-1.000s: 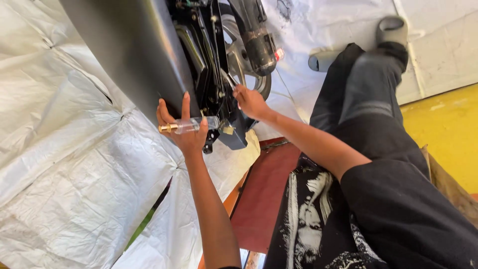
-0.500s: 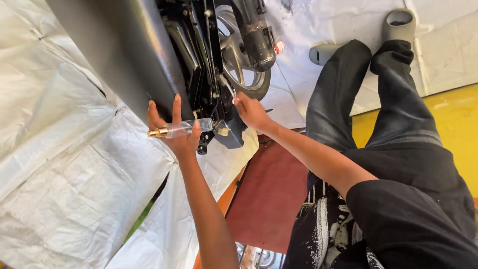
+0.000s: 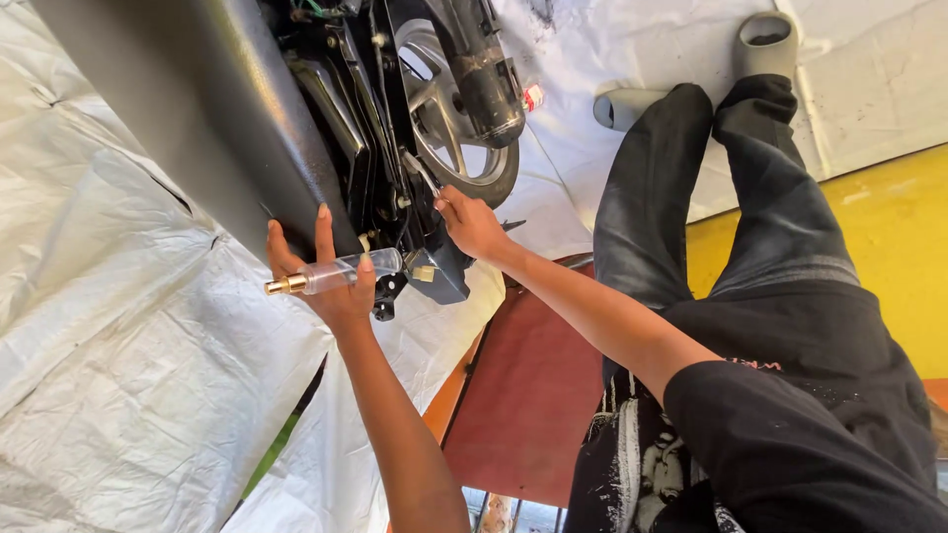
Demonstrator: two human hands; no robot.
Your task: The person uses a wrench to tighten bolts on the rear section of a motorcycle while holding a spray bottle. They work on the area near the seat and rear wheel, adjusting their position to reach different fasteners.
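A red mat (image 3: 538,395) lies nearest, under the person's arms, with a white sheet (image 3: 109,365) spread to its left. Above the mat, the left hand (image 3: 331,286) presses its palm and straight fingers against the lower edge of a grey panel (image 3: 188,128), the thumb pinning a clear tube (image 3: 341,271) with a brass tip across the palm. So this hand is mostly open, yet it has the tube trapped under the thumb. The tube lies nearly level, brass end pointing left, its other end just beside the dark frame (image 3: 395,197) next to the panel. The right hand (image 3: 472,225) is just right of the panel, at the frame, its fingers curled in toward the metal parts; whether they grip anything there cannot be told. Beyond that hand a wheel (image 3: 449,118) sits behind the frame. Right of the wheel the person's legs in black trousers (image 3: 711,207) stretch out across the sheet, ending in grey shoes (image 3: 765,44), with yellow floor (image 3: 889,227) alongside.
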